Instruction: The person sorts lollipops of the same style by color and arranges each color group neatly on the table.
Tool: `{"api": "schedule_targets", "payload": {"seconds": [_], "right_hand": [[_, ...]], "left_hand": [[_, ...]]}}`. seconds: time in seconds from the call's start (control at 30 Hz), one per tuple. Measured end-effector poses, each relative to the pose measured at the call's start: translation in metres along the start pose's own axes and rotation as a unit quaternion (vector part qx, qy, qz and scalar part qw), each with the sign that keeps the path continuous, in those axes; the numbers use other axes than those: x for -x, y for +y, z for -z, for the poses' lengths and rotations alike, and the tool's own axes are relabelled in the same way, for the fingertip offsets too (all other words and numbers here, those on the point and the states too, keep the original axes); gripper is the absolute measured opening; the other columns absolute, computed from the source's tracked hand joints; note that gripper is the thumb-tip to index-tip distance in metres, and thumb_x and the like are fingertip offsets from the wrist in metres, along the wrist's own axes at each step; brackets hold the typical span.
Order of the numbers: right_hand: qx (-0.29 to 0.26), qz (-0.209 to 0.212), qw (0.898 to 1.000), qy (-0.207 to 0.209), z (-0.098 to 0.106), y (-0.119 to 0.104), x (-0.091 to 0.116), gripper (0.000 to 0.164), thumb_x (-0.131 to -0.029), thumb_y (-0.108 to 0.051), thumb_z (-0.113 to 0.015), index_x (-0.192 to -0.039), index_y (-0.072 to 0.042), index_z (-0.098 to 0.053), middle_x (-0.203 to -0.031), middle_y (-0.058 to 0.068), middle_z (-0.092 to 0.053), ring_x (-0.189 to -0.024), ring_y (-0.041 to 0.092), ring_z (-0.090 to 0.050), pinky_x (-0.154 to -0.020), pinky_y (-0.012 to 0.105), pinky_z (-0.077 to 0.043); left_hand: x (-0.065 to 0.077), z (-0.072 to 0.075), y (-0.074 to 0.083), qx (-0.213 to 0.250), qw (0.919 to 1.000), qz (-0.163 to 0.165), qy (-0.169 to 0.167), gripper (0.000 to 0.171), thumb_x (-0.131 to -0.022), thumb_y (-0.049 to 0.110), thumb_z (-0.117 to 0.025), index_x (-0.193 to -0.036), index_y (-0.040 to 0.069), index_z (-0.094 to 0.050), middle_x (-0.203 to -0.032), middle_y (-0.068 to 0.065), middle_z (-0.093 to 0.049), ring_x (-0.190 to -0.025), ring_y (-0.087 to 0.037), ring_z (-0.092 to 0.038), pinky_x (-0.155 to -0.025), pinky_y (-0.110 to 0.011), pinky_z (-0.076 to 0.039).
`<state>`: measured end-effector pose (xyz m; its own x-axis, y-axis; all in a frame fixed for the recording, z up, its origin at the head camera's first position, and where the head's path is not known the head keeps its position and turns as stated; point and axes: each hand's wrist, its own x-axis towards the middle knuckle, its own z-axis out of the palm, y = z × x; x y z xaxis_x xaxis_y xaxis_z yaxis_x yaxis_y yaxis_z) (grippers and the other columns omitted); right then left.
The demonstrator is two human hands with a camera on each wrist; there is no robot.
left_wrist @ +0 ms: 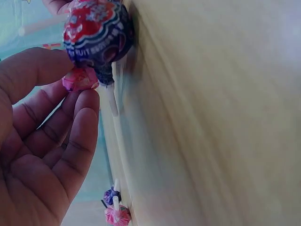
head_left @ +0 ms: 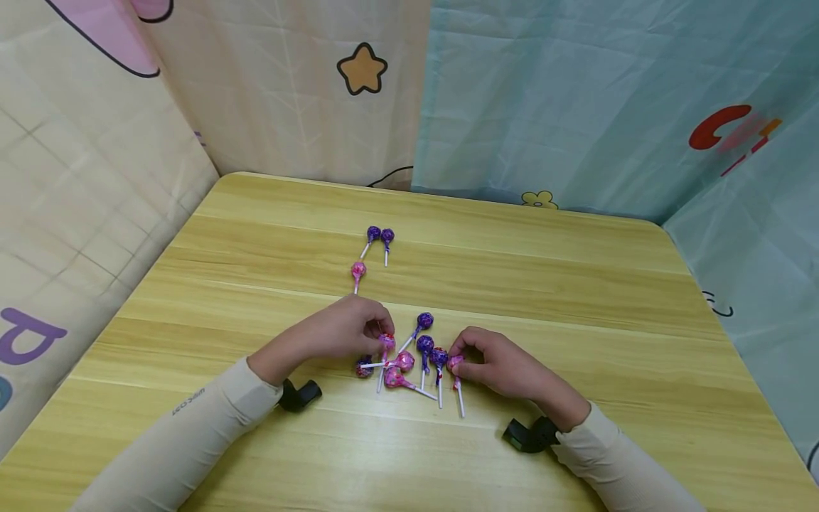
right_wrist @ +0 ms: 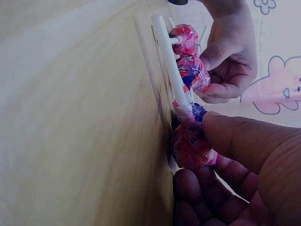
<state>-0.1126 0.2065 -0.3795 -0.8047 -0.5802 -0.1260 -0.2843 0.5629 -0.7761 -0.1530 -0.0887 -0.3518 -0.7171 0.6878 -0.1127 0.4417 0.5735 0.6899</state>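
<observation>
My left hand pinches a pink-wrapped lollipop between thumb and fingertips, its stick slanting down toward me. In the left wrist view a purple lollipop looms in front of the fingers and hides part of the pink one. To the right, my right hand holds another pink lollipop by its wrapped head, thumb on one side and fingers on the other. Between the hands lie two pink lollipops and several purple lollipops, some sticks crossing. One purple lollipop sits partly hidden below the left hand.
Farther back on the wooden table lie two purple lollipops and a pink lollipop, beyond the left hand. Dark wrist cameras stick out at both wrists. Printed curtains hang along the table's far edge and sides.
</observation>
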Motion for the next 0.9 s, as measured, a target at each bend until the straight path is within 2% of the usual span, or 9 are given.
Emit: {"api": "schedule_targets", "payload": {"seconds": [0.33,0.9], "right_hand": [[-0.003,0.002,1.0,0.001,0.001,0.0,0.0,0.005,-0.095,-0.015,-0.068,-0.099,-0.018,-0.065,-0.1,-0.005,-0.062,-0.092,0.015,-0.055,-0.083,0.034,-0.045],[-0.004,0.002,1.0,-0.002,0.001,0.0,0.0,0.005,-0.095,-0.016,-0.068,-0.099,-0.017,-0.065,-0.1,-0.005,-0.062,-0.092,0.016,-0.055,-0.083,0.035,-0.045]], "left_hand": [[-0.005,0.009,0.0,0.0,0.9997,0.016,0.018,0.009,-0.087,0.008,-0.074,-0.091,0.014,-0.07,-0.083,0.006,-0.062,-0.075,-0.011,-0.058,-0.068,-0.027,-0.052],[-0.014,0.021,0.002,-0.006,0.9997,0.003,0.024,0.007,-0.088,0.009,-0.075,-0.092,0.011,-0.07,-0.084,0.004,-0.063,-0.075,-0.012,-0.057,-0.068,-0.029,-0.052]]}}
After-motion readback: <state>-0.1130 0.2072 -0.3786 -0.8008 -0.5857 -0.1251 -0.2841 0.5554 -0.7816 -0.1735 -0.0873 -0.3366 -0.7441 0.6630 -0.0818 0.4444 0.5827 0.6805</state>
